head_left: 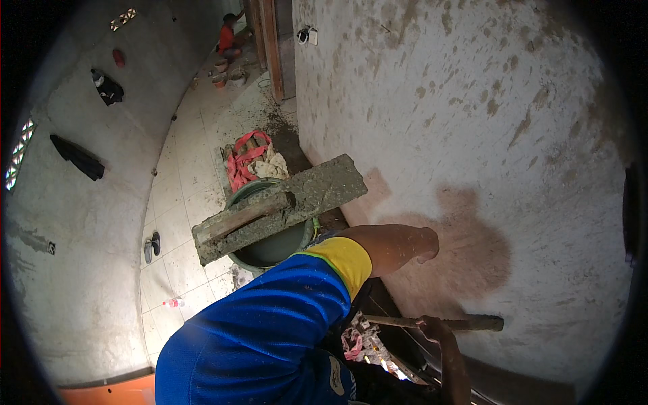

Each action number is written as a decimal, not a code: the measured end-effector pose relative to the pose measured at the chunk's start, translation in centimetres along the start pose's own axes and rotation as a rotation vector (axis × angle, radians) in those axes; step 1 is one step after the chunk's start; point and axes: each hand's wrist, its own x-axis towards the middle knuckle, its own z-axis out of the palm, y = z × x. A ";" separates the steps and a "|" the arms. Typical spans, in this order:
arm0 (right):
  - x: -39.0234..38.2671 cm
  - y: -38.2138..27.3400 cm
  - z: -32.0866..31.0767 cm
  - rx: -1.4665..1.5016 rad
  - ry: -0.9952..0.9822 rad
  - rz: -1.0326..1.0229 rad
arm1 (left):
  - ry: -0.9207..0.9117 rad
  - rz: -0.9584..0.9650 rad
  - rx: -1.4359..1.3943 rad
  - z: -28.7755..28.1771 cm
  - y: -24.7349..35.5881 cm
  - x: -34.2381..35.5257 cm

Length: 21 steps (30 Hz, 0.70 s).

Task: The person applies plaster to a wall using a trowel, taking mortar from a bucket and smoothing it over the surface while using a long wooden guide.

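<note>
My left arm, in a blue sleeve with a yellow cuff, reaches across to the plastered wall [418, 101]. My left hand [425, 244] is at the wall, its fingers mostly hidden. Lower down, my right hand [435, 329] is closed around a narrow wooden board [479, 324], seen nearly edge-on along the wall. Left of the wall, a long mortar-caked float [324, 187] with a wooden handle [250, 216] lies tilted across the rim of a round tub [253, 263]. Greyish water or slurry shows in the tub [280, 244]. A damp reddish-brown patch [472, 263] marks the wall beside my left hand.
Behind the tub lies a red and cream cloth bundle [246, 158]. Mortar crumbs spot the tiled floor [179, 202]. Slippers [152, 247] and a bottle [173, 303] stand on the left. Far off, a person in red [227, 39] crouches near several buckets [219, 80] and a wooden doorframe [270, 50].
</note>
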 end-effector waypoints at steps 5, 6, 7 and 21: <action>0.1 -0.1 0.0 0.009 0.004 -0.019 | 0.005 -0.011 -0.039 0.5 -0.3 0.6; 0.1 -0.1 0.0 0.008 0.009 -0.020 | 0.004 -0.012 -0.040 0.6 -0.4 0.6; 0.1 -0.3 0.0 0.008 0.014 -0.023 | 0.008 -0.007 -0.057 0.7 -0.5 0.5; 1.6 2.7 2.1 -0.043 0.056 -0.064 | 0.060 0.038 0.013 -0.3 0.3 -2.1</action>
